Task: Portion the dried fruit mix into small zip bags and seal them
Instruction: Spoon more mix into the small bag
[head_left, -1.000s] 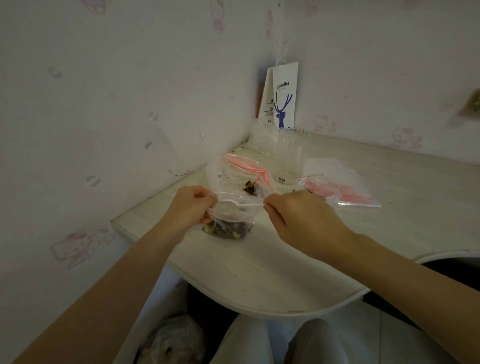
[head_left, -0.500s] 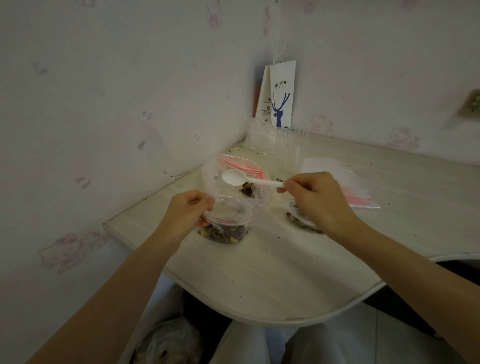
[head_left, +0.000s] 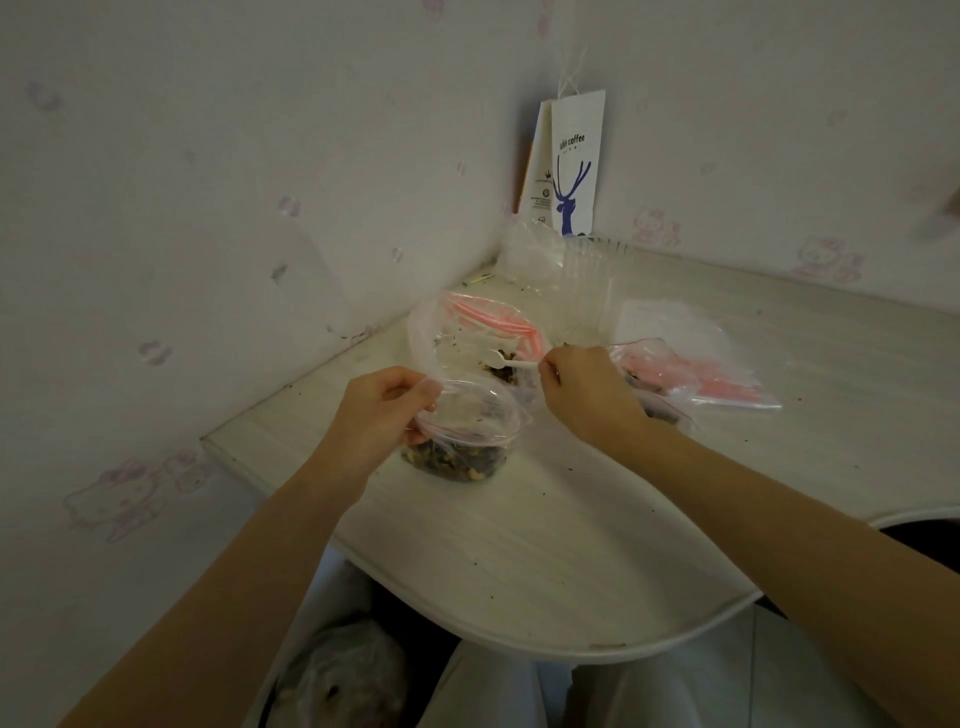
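Under both hands, a pale table (head_left: 519, 561) speckled with crumbs. Beyond the fingertips, a large bag (head_left: 447, 327) slumped open, pink zip rim uppermost, with dried fruit mix (head_left: 506, 375) in its bottom. Just right of the left fingers, a small zip bag (head_left: 470, 434) standing on the table, mouth wide, a dark layer of mix already in its base below those fingers. Of the left hand (head_left: 376, 415): thumb and fingers pinching the near-left rim of that bag, propping the mouth into a round opening. Of the right hand (head_left: 589, 397): fingers curled, pinching the handle of a white spoon (head_left: 506, 360), with the bowl poked past the fingertips into the large bag and down on the mix. Tucked beneath the right wrist, another small bag (head_left: 662, 410) holding mix, sealed or not impossible to tell; further right of the knuckles, a flat stack of empty zip bags (head_left: 727, 379). Probably mid-scoop for a fresh load. For a clean job: dig under the pieces rather than skim, lift level, travel low and short toward the left fingers, tip only once well inside the rim. Pinch firm and high on the left against a collapsing mouth; stop short of the zip track, leaving it free of crumbs for sealing.
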